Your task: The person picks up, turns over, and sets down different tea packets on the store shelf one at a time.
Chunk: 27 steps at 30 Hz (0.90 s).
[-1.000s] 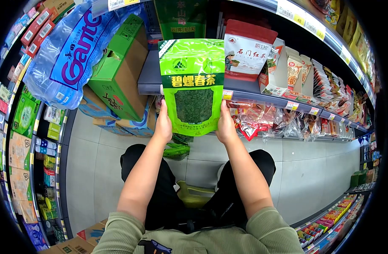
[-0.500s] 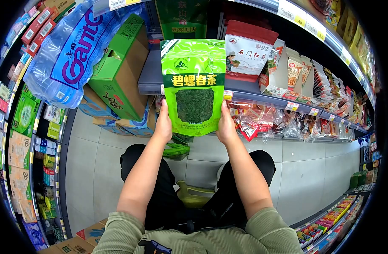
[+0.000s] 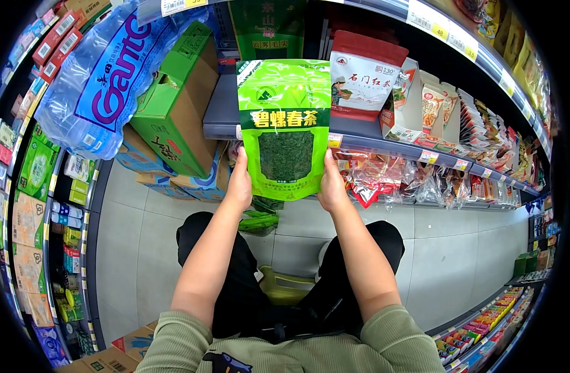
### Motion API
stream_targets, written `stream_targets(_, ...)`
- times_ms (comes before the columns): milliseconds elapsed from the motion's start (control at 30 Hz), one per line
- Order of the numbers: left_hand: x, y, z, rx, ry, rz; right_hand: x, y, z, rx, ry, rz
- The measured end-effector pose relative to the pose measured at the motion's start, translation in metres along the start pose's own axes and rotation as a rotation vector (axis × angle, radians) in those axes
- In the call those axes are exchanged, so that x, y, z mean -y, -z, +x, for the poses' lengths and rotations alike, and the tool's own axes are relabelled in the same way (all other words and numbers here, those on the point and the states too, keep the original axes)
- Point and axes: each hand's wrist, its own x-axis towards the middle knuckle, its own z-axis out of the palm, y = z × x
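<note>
A bright green tea pouch (image 3: 285,153) is held upright before the shelf, its dark window showing tea leaves. My left hand (image 3: 238,181) grips its lower left edge, and my right hand (image 3: 332,181) grips the lower right edge; the fingers pass behind the bag and are mostly hidden. Just beyond it on the right, a red and white tea pouch (image 3: 367,74) stands on the shelf. Behind its top edge is a dark green bag (image 3: 266,31). Another green package (image 3: 258,222) lies low on the floor between my knees.
To the left stand a shrink-wrapped bottle pack (image 3: 105,81) and a green carton (image 3: 173,112) on blue boxes. Boxed snack packets (image 3: 431,112) line the shelf (image 3: 366,144) at right, with plastic-wrapped packs (image 3: 415,180) below. A yellow-green stool (image 3: 286,286) is beneath me.
Almost nothing differs. The green tea pouch tilts very slightly between my hands, and the glare on its upper part shifts.
</note>
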Motion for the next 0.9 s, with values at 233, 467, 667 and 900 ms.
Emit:
stream_targets(233, -0.0032, -0.0033, -0.0019, -0.006, 0.017, 0.019, -0.0013, 0.0013, -0.0003, -0.023, -0.039, -0.011)
stream_targets(467, -0.0057, -0.0083, -0.0036, -0.042, 0.0, 0.004, 0.0009, 0.0005, -0.001, -0.012, -0.043, -0.016)
stream_targets(667, -0.0057, -0.0068, -0.0038, -0.023, 0.009, 0.047, 0.0026, -0.0012, -0.0022, 0.005, -0.032, -0.01)
stream_targets(900, -0.0036, -0.0046, -0.0023, -0.012, 0.004, 0.034, -0.002, 0.0039, 0.0002, 0.009, -0.036, 0.006)
